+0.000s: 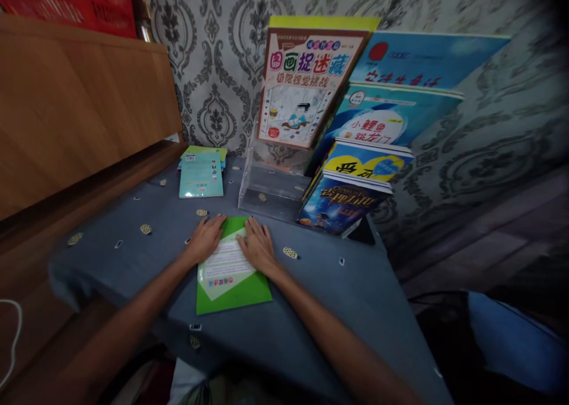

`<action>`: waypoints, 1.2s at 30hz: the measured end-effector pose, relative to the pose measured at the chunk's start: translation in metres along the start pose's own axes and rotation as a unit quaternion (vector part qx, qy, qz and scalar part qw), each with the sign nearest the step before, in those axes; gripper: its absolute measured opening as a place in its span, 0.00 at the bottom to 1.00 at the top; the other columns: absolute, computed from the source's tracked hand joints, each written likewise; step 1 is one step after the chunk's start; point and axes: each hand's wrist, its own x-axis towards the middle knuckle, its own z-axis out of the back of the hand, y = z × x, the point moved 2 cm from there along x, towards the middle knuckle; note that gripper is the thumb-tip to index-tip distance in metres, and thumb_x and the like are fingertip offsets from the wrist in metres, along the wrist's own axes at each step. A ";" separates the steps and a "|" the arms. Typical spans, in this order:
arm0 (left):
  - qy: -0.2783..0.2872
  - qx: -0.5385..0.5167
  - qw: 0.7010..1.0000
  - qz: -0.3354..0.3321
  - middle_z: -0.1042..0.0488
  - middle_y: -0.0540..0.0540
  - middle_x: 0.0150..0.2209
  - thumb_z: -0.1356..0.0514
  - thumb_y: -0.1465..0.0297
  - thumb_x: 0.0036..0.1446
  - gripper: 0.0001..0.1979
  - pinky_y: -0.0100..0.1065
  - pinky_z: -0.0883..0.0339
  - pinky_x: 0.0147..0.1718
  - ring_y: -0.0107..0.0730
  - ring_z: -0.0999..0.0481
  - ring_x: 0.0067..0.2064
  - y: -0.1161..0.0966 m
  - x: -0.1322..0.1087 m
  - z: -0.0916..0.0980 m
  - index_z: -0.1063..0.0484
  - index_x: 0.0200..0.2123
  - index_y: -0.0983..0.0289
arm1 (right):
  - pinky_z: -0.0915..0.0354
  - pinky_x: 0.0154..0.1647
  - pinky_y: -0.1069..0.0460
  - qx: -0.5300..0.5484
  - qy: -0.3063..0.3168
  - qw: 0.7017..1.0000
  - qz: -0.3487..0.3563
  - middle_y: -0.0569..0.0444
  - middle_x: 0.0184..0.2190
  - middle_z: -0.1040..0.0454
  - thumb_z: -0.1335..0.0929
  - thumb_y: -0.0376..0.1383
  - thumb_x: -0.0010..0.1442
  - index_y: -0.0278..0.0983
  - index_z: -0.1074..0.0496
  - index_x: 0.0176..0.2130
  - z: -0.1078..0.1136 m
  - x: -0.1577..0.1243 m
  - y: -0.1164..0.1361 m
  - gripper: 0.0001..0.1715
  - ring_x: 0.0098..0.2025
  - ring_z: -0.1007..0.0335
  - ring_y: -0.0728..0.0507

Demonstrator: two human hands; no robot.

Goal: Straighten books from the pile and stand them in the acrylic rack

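Observation:
A green book with a pale printed panel lies flat on the cloth-covered table in front of me. My left hand rests along its left edge, fingers stretched out toward the far corner. On the upper right part of the same book lies my right hand, its fingers spread and flat. Neither hand grips anything. Beyond the hands stands a clear acrylic rack. A brown-bordered picture book leans upright in its left part.
Several books fill the rack's right side in tiers, with a dark blue book at the front. A small stack topped by a teal book lies at the back left. A wooden cabinet borders the table's left; patterned wallpaper rises behind.

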 end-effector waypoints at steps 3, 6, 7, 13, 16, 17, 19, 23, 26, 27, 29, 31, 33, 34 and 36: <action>0.000 -0.001 1.000 -0.001 0.28 0.61 0.62 0.55 0.73 0.68 0.23 0.50 0.46 0.67 0.39 0.33 0.65 0.000 0.000 0.000 0.36 0.63 0.64 | 0.57 0.72 0.40 -0.014 -0.010 1.000 0.007 0.38 0.71 0.46 0.43 0.40 0.71 0.26 0.43 0.69 0.001 -0.011 -0.001 0.33 0.73 0.53 0.37; 0.005 0.002 1.000 0.000 0.29 0.61 0.62 0.54 0.72 0.68 0.22 0.51 0.46 0.67 0.40 0.33 0.66 -0.002 0.001 0.000 0.35 0.63 0.64 | 0.56 0.72 0.38 -0.024 -0.018 0.999 0.022 0.37 0.70 0.45 0.43 0.40 0.71 0.27 0.42 0.68 -0.001 -0.021 -0.003 0.32 0.73 0.51 0.37; 0.006 0.005 1.000 0.001 0.29 0.61 0.63 0.54 0.72 0.68 0.22 0.52 0.46 0.67 0.40 0.34 0.66 -0.002 0.001 0.001 0.35 0.62 0.64 | 0.55 0.72 0.38 -0.026 -0.019 0.999 0.026 0.37 0.70 0.44 0.43 0.39 0.71 0.26 0.42 0.68 -0.001 -0.024 -0.003 0.32 0.73 0.50 0.37; 0.020 0.027 0.999 0.015 0.29 0.62 0.62 0.53 0.72 0.68 0.21 0.57 0.51 0.67 0.42 0.34 0.66 -0.009 0.001 0.006 0.34 0.62 0.62 | 0.53 0.72 0.37 -0.024 -0.027 0.998 0.059 0.38 0.70 0.43 0.42 0.40 0.71 0.28 0.41 0.68 -0.003 -0.038 -0.005 0.32 0.73 0.52 0.36; 0.024 0.022 0.999 0.016 0.30 0.62 0.63 0.53 0.73 0.67 0.22 0.57 0.50 0.67 0.42 0.34 0.67 -0.012 0.001 0.007 0.33 0.61 0.63 | 0.53 0.72 0.36 -0.018 -0.019 0.997 0.071 0.39 0.70 0.44 0.41 0.40 0.71 0.28 0.41 0.68 -0.002 -0.047 -0.004 0.32 0.74 0.53 0.36; 0.029 0.019 0.999 0.012 0.30 0.62 0.63 0.53 0.74 0.67 0.22 0.57 0.50 0.67 0.43 0.34 0.67 -0.013 0.001 0.007 0.33 0.61 0.63 | 0.53 0.72 0.36 -0.016 -0.014 0.997 0.077 0.39 0.70 0.44 0.41 0.41 0.71 0.29 0.41 0.68 -0.002 -0.051 -0.003 0.32 0.74 0.54 0.36; 0.039 0.010 0.999 -0.003 0.30 0.62 0.63 0.52 0.73 0.67 0.22 0.56 0.48 0.67 0.42 0.34 0.67 -0.017 0.000 0.005 0.33 0.61 0.63 | 0.53 0.73 0.35 -0.010 0.001 0.995 0.095 0.39 0.70 0.45 0.41 0.41 0.71 0.28 0.41 0.68 0.000 -0.061 -0.001 0.32 0.74 0.54 0.35; 0.040 -0.003 0.998 -0.039 0.30 0.60 0.63 0.52 0.72 0.68 0.22 0.53 0.47 0.66 0.39 0.34 0.66 -0.027 -0.003 0.000 0.34 0.62 0.61 | 0.53 0.73 0.34 0.001 0.024 0.990 0.142 0.39 0.71 0.47 0.38 0.41 0.70 0.30 0.43 0.69 0.005 -0.089 0.000 0.34 0.74 0.56 0.35; 0.031 -0.005 0.998 -0.057 0.29 0.61 0.62 0.51 0.73 0.67 0.22 0.53 0.46 0.66 0.40 0.32 0.65 -0.032 -0.004 -0.006 0.34 0.62 0.61 | 0.54 0.72 0.32 0.014 0.037 0.982 0.183 0.40 0.72 0.50 0.36 0.44 0.69 0.34 0.46 0.71 0.010 -0.115 -0.004 0.37 0.75 0.59 0.34; 0.028 -0.006 0.998 -0.061 0.29 0.61 0.62 0.51 0.73 0.67 0.22 0.54 0.46 0.66 0.40 0.32 0.65 -0.033 -0.003 -0.008 0.33 0.62 0.61 | 0.54 0.72 0.31 0.017 0.043 0.979 0.199 0.39 0.72 0.51 0.35 0.46 0.69 0.35 0.47 0.71 0.010 -0.123 -0.007 0.39 0.75 0.60 0.33; 0.021 -0.012 0.997 -0.070 0.28 0.61 0.61 0.51 0.73 0.67 0.21 0.55 0.46 0.66 0.41 0.31 0.64 -0.034 -0.002 -0.012 0.33 0.61 0.60 | 0.55 0.71 0.29 0.021 0.055 0.969 0.238 0.37 0.73 0.55 0.31 0.50 0.64 0.35 0.51 0.72 0.010 -0.138 -0.014 0.48 0.75 0.63 0.30; 0.017 -0.020 0.996 -0.081 0.28 0.61 0.61 0.51 0.73 0.67 0.22 0.55 0.46 0.66 0.41 0.31 0.64 -0.037 0.001 -0.016 0.32 0.61 0.60 | 0.52 0.70 0.29 0.010 0.058 0.959 0.278 0.35 0.72 0.54 0.28 0.51 0.60 0.35 0.52 0.72 0.005 -0.149 -0.023 0.54 0.74 0.62 0.28; 0.020 -0.030 0.995 -0.093 0.27 0.60 0.61 0.51 0.73 0.66 0.22 0.55 0.46 0.66 0.40 0.31 0.64 -0.043 0.004 -0.020 0.32 0.61 0.60 | 0.47 0.70 0.32 -0.021 0.041 0.952 0.302 0.36 0.71 0.49 0.28 0.44 0.62 0.36 0.48 0.71 -0.003 -0.156 -0.034 0.48 0.74 0.58 0.30; 0.024 -0.036 0.994 -0.098 0.27 0.60 0.61 0.51 0.73 0.66 0.22 0.55 0.46 0.66 0.40 0.31 0.64 -0.047 0.006 -0.022 0.32 0.60 0.59 | 0.45 0.69 0.35 -0.041 0.021 0.951 0.307 0.38 0.70 0.46 0.29 0.39 0.64 0.38 0.45 0.70 -0.007 -0.159 -0.039 0.42 0.73 0.55 0.32; 0.033 -0.047 0.993 -0.106 0.27 0.59 0.61 0.51 0.73 0.66 0.21 0.55 0.46 0.66 0.40 0.31 0.65 -0.055 0.011 -0.027 0.31 0.60 0.60 | 0.42 0.69 0.41 -0.069 -0.032 0.948 0.308 0.43 0.69 0.41 0.32 0.32 0.67 0.40 0.40 0.68 -0.013 -0.163 -0.048 0.32 0.72 0.49 0.36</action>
